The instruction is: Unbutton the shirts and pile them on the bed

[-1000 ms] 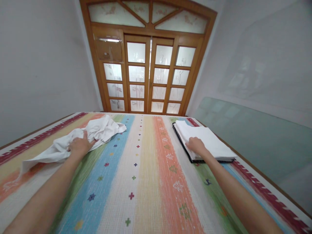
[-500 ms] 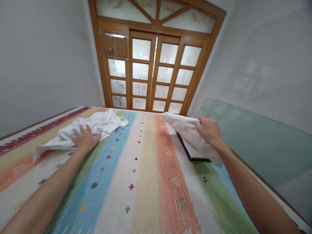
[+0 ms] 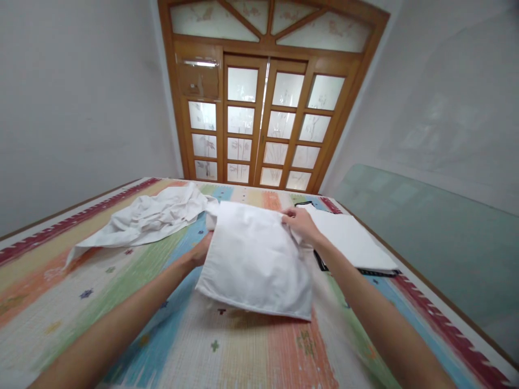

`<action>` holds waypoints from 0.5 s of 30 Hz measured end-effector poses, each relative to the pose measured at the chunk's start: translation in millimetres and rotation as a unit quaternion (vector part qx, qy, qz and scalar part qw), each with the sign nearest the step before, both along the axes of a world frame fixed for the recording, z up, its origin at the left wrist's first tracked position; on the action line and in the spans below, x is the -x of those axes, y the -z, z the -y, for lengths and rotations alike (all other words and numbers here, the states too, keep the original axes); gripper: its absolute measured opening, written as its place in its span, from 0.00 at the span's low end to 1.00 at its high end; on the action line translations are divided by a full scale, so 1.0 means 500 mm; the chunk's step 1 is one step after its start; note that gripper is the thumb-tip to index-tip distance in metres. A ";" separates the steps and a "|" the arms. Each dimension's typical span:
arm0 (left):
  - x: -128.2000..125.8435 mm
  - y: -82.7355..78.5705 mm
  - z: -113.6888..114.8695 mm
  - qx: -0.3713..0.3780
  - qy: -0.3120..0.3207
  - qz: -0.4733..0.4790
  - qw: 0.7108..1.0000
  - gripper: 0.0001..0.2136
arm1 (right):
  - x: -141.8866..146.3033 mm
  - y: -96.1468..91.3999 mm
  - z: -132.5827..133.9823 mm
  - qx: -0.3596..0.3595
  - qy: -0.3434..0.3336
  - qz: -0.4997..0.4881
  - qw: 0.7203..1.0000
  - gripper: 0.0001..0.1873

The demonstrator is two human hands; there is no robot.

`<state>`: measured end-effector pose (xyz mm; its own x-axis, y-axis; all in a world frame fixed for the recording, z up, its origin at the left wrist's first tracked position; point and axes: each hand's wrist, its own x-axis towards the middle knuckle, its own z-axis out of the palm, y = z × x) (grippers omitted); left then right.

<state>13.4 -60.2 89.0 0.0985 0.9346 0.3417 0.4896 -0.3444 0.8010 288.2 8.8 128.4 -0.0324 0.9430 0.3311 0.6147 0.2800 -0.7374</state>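
View: head
Cloth (image 3: 255,259): white and folded, held just above the middle of the mat (image 3: 121,292). A shadow lies under its near edge.
Right hand (image 3: 300,224): at the cloth's 1 o'clock corner, with fingers closed in a pinch on the fabric.
Left hand (image 3: 201,249): at the cloth's 9 o'clock edge. Its fingers are tucked under the fabric, so I cannot tell the grip.
Why held so: a hand on each side likely keeps the fold flat and stops it dropping open.
Facing: broad face up, far edge raised toward 12 o'clock, near edge sagging toward 6.
Long axis: nearly square; if anything it runs 9 to 3.
Pile (image 3: 150,219): crumpled white fabric at 10 o'clock, loose on the mat, just beside the cloth's far left corner.
Stack (image 3: 352,240): folded whites at 2 o'clock, lying squared on a dark board (image 3: 323,265).
Door (image 3: 263,119): at 12 o'clock, beyond the mat.
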 end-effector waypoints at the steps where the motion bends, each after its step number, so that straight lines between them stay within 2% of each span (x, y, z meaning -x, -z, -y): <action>1: -0.017 0.000 0.006 0.042 0.039 0.049 0.997 0.27 | 0.017 0.018 0.006 -0.011 -0.001 0.014 1.000 0.03; 2: -0.033 0.001 0.010 0.077 0.067 0.096 0.990 0.28 | 0.033 0.031 0.015 -0.014 -0.022 0.012 1.000 0.04; 4: -0.061 0.005 0.009 0.117 0.080 0.172 0.975 0.28 | 0.061 0.042 0.037 0.043 -0.118 -0.031 0.992 0.09; 6: -0.081 0.011 0.003 0.129 0.056 0.214 0.967 0.28 | 0.087 0.038 0.062 0.135 -0.234 -0.077 0.960 0.17; 7: -0.088 0.013 -0.001 0.133 0.047 0.225 0.964 0.28 | 0.098 0.033 0.074 0.165 -0.270 -0.083 0.945 0.19; 9: -0.097 0.015 -0.008 0.133 0.030 0.228 0.964 0.29 | 0.118 0.019 0.090 0.178 -0.284 -0.065 0.940 0.20; 12: -0.102 0.016 -0.015 0.097 -0.015 0.194 0.976 0.28 | 0.134 0.003 0.098 0.160 -0.241 -0.040 0.957 0.15; 15: -0.103 0.014 -0.021 0.053 -0.039 0.171 0.983 0.25 | 0.130 -0.005 0.093 0.151 -0.246 -0.069 0.955 0.12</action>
<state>65.1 -49.6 81.8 -0.0783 0.9671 0.2422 0.2070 -0.2219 0.9528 223.1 -37.5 130.9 -0.4709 0.8785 0.0801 0.3546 0.2716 -0.8947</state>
